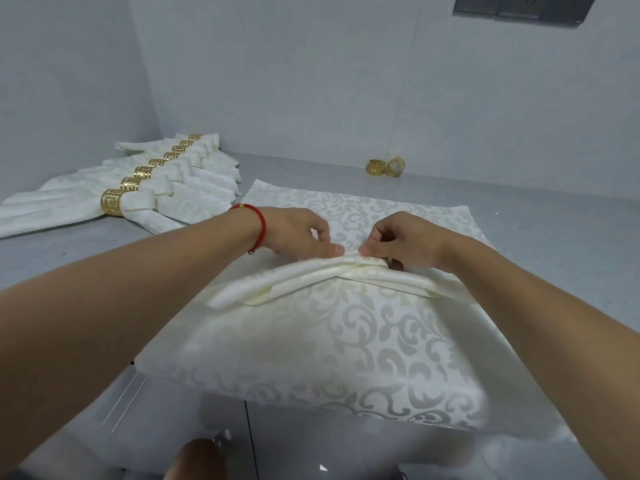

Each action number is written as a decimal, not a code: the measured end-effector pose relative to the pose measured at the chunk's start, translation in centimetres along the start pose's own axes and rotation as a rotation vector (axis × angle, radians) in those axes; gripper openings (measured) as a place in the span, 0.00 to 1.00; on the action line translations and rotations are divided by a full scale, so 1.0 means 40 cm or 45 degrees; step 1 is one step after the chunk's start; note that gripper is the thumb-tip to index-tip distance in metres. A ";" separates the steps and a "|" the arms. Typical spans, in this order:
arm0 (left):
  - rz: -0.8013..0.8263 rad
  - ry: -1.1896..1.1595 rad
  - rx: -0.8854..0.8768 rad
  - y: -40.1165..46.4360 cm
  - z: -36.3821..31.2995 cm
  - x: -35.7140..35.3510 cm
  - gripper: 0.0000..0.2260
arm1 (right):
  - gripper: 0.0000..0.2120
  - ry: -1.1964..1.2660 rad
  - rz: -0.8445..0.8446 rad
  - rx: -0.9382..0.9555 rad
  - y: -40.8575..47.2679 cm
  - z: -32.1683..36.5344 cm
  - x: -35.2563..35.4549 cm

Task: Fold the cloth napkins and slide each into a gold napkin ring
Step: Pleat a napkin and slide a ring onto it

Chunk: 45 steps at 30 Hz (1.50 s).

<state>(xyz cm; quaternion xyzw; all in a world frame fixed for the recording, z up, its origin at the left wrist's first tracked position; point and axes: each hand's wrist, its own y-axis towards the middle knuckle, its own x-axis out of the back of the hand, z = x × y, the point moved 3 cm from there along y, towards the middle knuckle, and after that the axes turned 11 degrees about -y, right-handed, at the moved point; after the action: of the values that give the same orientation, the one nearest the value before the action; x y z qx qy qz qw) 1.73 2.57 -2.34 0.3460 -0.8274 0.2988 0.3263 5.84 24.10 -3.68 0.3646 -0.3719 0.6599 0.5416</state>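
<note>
A cream damask napkin (pixel 346 344) lies spread on the grey counter, hanging over the near edge. Across its middle runs a raised band of pleats (pixel 353 271). My left hand (pixel 298 233), with a red cord on the wrist, pinches the pleats from the left. My right hand (pixel 405 240) pinches them from the right; the two thumbs almost meet. Two loose gold napkin rings (pixel 386 167) stand by the back wall, beyond the napkin.
At the back left lies a row of several folded napkins (pixel 180 188), each in a gold ring (pixel 112 201). Grey walls close the counter (pixel 554 220) at the back and left. A dark panel (pixel 523 8) is on the wall, top right.
</note>
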 end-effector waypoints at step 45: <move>-0.421 0.273 -0.280 0.057 -0.088 -0.056 0.17 | 0.03 -0.359 -0.189 0.356 0.043 0.024 0.013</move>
<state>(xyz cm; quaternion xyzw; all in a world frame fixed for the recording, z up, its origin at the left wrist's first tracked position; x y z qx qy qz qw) 2.40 7.28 -2.50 0.4057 -0.7476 0.1841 0.4926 4.14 23.23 -2.95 0.5513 -0.3209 0.6059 0.4754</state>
